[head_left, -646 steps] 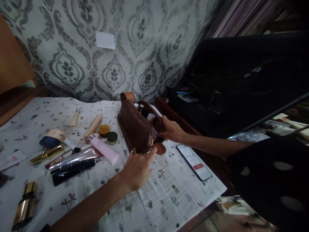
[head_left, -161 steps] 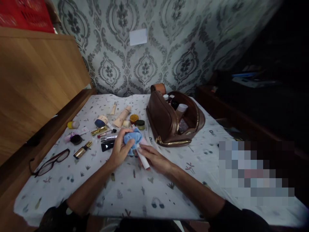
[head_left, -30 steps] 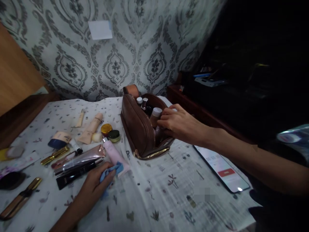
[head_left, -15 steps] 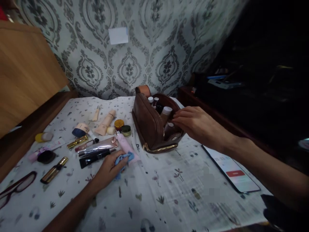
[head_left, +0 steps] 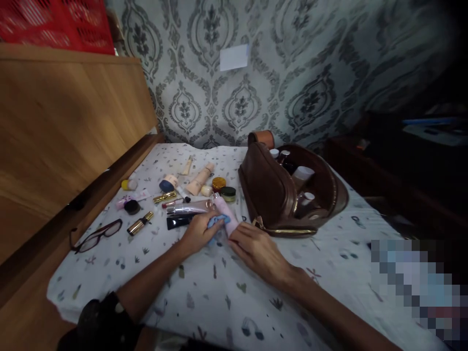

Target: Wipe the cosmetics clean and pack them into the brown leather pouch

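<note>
My left hand [head_left: 197, 233] is closed round a small blue cloth [head_left: 214, 223] on the printed white sheet [head_left: 204, 297]. Beside it my right hand [head_left: 256, 248] rests with its fingers curled at the near end of a pale pink tube [head_left: 227, 217] that lies flat between the two hands. Whether the fingers grip the tube is hard to tell. Just right of the hands stands an open brown leather toiletry bag [head_left: 270, 192] with several small bottles upright inside it.
Left of the hands lie several cosmetics: a silvery tube [head_left: 188, 208], a black tube [head_left: 176, 222], gold lipsticks [head_left: 140, 223], small jars [head_left: 219, 184] and eyeglasses [head_left: 97, 235]. A wooden headboard [head_left: 69, 122] runs along the left. Dark furniture stands to the right.
My right hand has left the bag's opening and come down to the pink tube next to my left hand. The view has swung left. The left hand still holds the cloth.
</note>
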`<state>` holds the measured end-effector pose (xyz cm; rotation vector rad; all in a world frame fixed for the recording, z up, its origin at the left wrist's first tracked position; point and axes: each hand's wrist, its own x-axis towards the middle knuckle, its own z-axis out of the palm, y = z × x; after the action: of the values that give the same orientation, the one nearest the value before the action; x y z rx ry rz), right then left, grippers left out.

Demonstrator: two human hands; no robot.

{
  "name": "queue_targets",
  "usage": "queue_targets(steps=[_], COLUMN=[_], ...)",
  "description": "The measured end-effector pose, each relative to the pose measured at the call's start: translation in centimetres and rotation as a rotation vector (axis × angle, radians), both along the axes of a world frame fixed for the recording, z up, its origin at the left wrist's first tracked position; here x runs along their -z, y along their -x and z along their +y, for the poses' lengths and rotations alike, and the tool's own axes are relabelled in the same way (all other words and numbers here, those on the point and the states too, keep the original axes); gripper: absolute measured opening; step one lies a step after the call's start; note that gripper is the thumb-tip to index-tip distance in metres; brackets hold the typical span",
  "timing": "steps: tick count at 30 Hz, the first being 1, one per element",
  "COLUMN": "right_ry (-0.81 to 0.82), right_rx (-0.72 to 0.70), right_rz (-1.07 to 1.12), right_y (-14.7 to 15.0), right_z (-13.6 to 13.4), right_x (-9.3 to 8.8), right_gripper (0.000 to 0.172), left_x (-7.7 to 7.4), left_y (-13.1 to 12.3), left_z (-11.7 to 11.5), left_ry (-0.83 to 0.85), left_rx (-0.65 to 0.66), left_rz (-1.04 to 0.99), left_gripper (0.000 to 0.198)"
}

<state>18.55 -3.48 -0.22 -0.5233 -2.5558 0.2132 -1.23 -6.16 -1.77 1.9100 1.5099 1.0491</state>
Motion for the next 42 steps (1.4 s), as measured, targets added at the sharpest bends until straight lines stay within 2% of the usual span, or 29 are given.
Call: queue_targets(steps=[4,8,11,13,15,17,18,19,22,24,27,29,32,35,37,39,42], right_ry=[0.012,-0.107,-0.145,-0.134,-0.128,-0.119,-0.110,-0.096,-0.041,-0.005,0.051,0.109,0.241,0.440,0.609,0.792,1.037], right_rx=[0.037,0.091,0.139,0.154,0.164,0.155,0.147,0.137,0.109,0.093,0.081,0.073,0.093,0.163,0.162,0.102,0.033], right_rz=[-0.128,-0.177,-0.153,-0.092,0.003,0.085,0.117,0.141,0.195,0.226,0.277,0.329,0.431,0.510,0.558,0.610,0.662], right_y=[2.3,3.0,3.1,3.2,3.3,3.4,3.4,3.4,3.4,3.3,3.2,3.1,2.8,2.9,3.1,3.5,3.8], right_z=[0.5,1.3,1.7,1.5,1.1,0.6,0.4,0.2,0.2,0.4,0.6,0.7,0.6,0.4,0.2,0.0,-0.3], right_x=[1.7,2.0,2.3,2.7,3.1,3.3,3.4,3.4,3.6,3.6,3.6,3.6,3.3,2.7,2.2,1.9,1.9], right_gripper=[0.006,0.020,0.025,0.025,0.024,0.023,0.023,0.023,0.022,0.022,0.024,0.025,0.024,0.024,0.033,0.042,0.047], left_x=[0.2,-0.3,-1.3,-2.3,-3.4,-4.4,-4.8,-5.1,-5.0,-4.5,-4.1,-4.6,-6.2,-7.3,-7.0,-6.0,-4.2], left_y=[1.2,1.7,3.0,4.9,7.5,10.2,11.3,12.3,13.6,13.5,12.8,12.3,11.2,8.4,5.5,2.5,-0.4], left_z=[0.6,0.6,0.8,1.6,3.1,4.9,5.7,6.4,7.4,7.4,7.1,6.9,6.3,4.8,3.4,2.0,0.6], left_ry=[-0.052,-0.043,-0.044,-0.056,-0.090,-0.162,-0.184,-0.140,0.130,0.234,0.212,0.166,0.027,-0.049,0.037,0.116,0.123], left_rx=[-0.072,-0.039,-0.054,-0.149,-0.303,-0.423,-0.437,-0.396,-0.104,0.016,-0.018,-0.076,-0.173,-0.153,-0.085,-0.043,0.006], left_rz=[0.066,0.093,0.063,0.050,0.063,0.166,0.257,0.386,0.768,0.877,0.905,0.921,0.788,0.339,-0.006,-0.246,-0.320], left_gripper=[0.030,0.028,0.030,0.032,0.033,0.031,0.032,0.037,0.049,0.050,0.042,0.034,0.027,0.029,0.034,0.038,0.036])
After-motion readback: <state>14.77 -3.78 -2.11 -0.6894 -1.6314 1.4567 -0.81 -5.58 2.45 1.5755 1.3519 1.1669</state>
